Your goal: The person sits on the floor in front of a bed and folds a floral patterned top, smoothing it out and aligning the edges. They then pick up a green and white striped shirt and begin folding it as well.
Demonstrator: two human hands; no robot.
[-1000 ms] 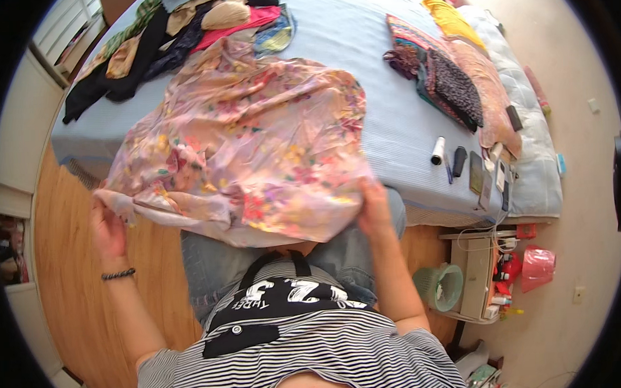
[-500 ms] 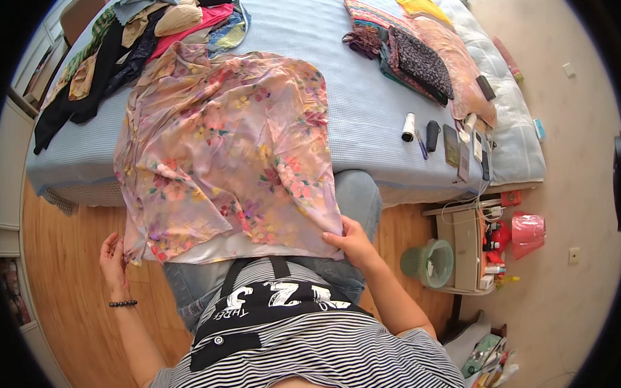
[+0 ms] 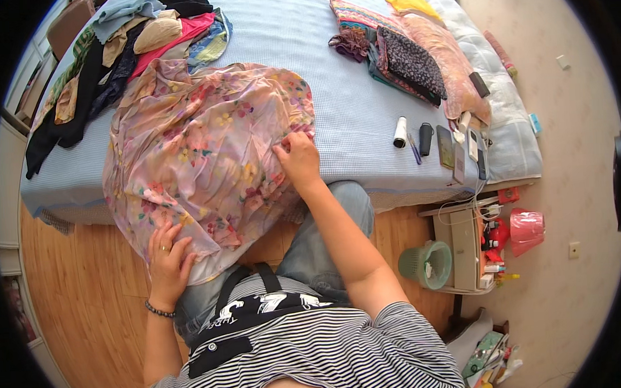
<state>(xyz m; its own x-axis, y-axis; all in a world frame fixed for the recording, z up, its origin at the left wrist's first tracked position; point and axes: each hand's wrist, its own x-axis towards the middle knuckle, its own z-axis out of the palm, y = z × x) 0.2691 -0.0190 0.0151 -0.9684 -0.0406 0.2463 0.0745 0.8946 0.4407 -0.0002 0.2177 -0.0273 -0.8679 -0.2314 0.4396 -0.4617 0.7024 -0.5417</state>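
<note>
Clock directions are taken from the centre of the view, unless a hand is named as the dial. The thin pink-and-lilac floral cloth (image 3: 210, 156) lies at 10 o'clock, spread in wrinkles over the pale-blue woven bed cover (image 3: 353, 155) and draping over the bed's near edge toward the person's lap. The left hand (image 3: 168, 257), above a dark beaded bracelet (image 3: 160, 309), rests on the cloth's lower margin; its grip is apart, the fingers spread over the fabric, and the cloth's middle lies at 1 o'clock from it. The right hand (image 3: 298, 160) is at the cloth's right margin; its grip is together, clamped on the fabric between bent fingers and thumb, with the cloth's middle at 9 o'clock from it. A heap of mixed, crumpled garments (image 3: 134, 49) lies between 10 and 11 o'clock, just beyond the cloth. At 1 o'clock is a dark, speckled folded textile (image 3: 412, 64); at 2 o'clock, a white cylinder with a black end (image 3: 400, 131). A green plastic basket (image 3: 415, 262) stands at 4 o'clock.
</note>
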